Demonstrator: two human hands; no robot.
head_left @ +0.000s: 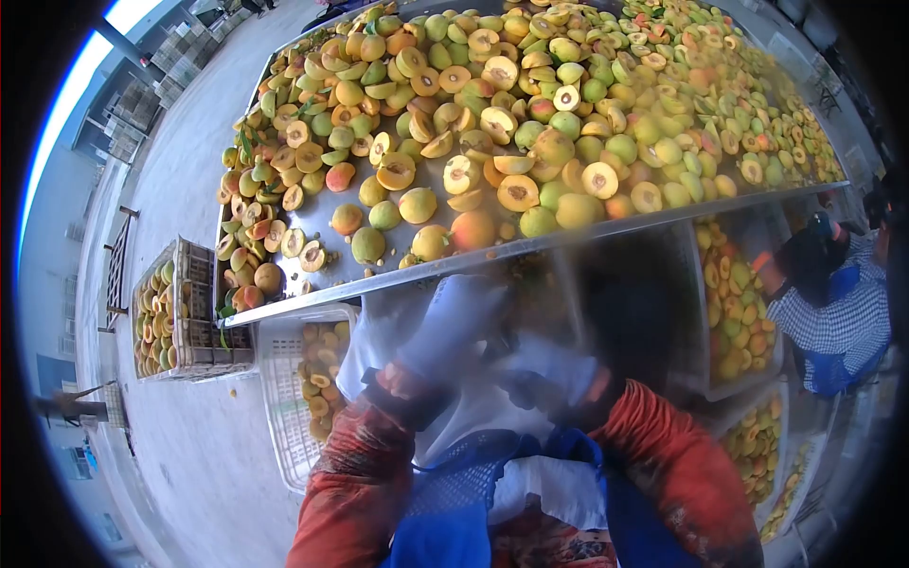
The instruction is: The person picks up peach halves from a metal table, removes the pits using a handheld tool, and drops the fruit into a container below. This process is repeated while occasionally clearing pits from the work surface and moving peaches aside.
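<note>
A long metal table (312,204) is heaped with whole and halved peaches (516,114), green, yellow and orange. Both my hands wear pale gloves and patterned red sleeves, and they hover just below the table's near edge. My left hand (453,324) is raised toward the rim, close under a whole orange peach (472,229). My right hand (561,371) sits lower, close to my blue apron (445,530). Both hands are blurred by motion, so I cannot make out whether either holds anything.
A white crate (276,417) with halved fruit stands below the table on my left, and a grey crate (194,293) of fruit sits farther left. More filled crates (737,312) are on the right, beside a person in a blue checked shirt (838,317).
</note>
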